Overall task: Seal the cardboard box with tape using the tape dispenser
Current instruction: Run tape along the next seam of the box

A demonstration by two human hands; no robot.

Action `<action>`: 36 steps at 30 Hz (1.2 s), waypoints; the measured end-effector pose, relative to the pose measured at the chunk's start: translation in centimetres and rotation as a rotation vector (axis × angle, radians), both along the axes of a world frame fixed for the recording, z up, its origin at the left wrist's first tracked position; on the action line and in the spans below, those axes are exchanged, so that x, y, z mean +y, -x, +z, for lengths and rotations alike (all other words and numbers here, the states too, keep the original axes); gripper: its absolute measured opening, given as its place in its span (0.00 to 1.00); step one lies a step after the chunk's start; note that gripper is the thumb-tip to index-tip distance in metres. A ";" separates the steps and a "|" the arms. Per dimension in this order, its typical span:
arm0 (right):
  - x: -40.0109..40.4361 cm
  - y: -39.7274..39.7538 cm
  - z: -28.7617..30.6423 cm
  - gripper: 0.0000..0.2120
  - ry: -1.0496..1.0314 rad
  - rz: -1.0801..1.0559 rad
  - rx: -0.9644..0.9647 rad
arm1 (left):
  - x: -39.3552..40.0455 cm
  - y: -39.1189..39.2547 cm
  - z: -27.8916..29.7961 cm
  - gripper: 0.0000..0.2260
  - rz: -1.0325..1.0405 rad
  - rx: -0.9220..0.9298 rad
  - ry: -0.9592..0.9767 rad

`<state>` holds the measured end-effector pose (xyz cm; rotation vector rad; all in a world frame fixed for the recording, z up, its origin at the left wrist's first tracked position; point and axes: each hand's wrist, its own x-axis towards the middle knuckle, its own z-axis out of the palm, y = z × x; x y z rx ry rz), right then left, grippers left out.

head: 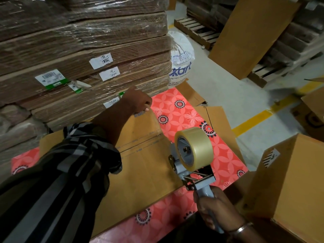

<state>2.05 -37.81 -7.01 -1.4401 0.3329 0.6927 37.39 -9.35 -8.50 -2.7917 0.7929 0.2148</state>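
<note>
Obs., one frame, head view. Places read as clock hours from the middle of the view.

Wrapped stack of flattened cartons filled 9 to 12 o'clock.

Left hand, just above centre toward 11 o'clock, reached forward over the far edge of the cardboard box. Fingers were curled at that edge; whether they pinched a flap, a tape end or nothing, I could not tell.

The box lay low and flat on a red flower-patterned mat, filling the centre toward 7 o'clock. Its long axis ran from 7 toward 1 o'clock. The centre seam crossed the top from about 9 to 3 o'clock and looked untaped.

Tape dispenser sat at 4 o'clock, at the box's right edge; resting on it or held above, not clear. The clear roll faced 12 to 1 o'clock, the handle ran back toward 5 o'clock.

Right hand, at 5 o'clock, was wrapped firmly round the dispenser handle.

An upright carton stood at 4 o'clock, close beside that hand.

Risks, my judgement:
- Flaps could spring apart if the left hand lifted, leaving a gap under the tape.
- The dispenser stood at an angle to the seam; a pull from there could lay tape skewed.
- The neighbouring carton could crowd the right elbow.
</note>
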 end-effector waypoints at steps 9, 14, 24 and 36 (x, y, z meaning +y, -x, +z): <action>0.3 0.4 -0.3 0.08 -0.001 -0.005 0.029 | -3.2 6.6 -0.6 0.18 0.021 0.023 0.338; 0.5 0.4 -0.4 0.05 -0.012 -0.003 0.015 | -3.8 12.6 -3.1 0.23 -0.030 0.242 0.443; -0.3 0.4 -0.2 0.03 -0.009 -0.010 -0.003 | -3.5 14.4 -7.0 0.17 -0.026 -0.087 0.515; -3.2 4.9 0.3 0.11 0.100 0.033 0.015 | -3.5 14.1 -7.9 0.15 -0.025 -0.114 0.394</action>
